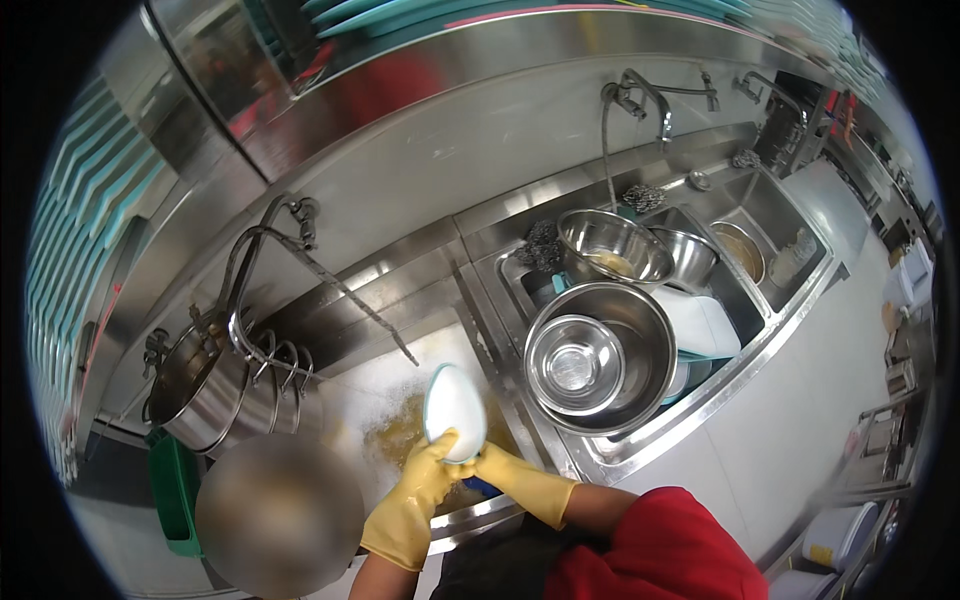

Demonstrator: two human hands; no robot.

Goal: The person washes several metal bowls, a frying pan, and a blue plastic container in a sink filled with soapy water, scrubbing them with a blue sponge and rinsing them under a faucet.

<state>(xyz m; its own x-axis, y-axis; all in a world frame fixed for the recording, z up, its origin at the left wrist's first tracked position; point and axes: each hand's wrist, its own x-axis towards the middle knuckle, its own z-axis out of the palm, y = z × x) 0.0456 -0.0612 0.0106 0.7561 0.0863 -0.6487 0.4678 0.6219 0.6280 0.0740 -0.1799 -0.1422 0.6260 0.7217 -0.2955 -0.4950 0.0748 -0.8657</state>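
A white oval dish (456, 405) with a pale teal rim is held up over the foamy water in the left sink (345, 385). My left hand (425, 485), in a yellow rubber glove, grips its lower edge with the thumb laid on the white face. My right hand (515, 482), gloved the same way, closes on the dish's lower right rim; some of its fingers are hidden behind the dish and the other glove. Something blue (482, 487) shows just below my right hand, too covered to make out.
Steel bowls stand in a big steel pot (655, 345) on the middle sink, beside more bowls (615, 245) and white dishes (700, 322). A tap with a hose (240, 290) reaches over the left sink. Large steel pots (200, 390) and a green bin (175, 495) stand left, near a blurred round patch.
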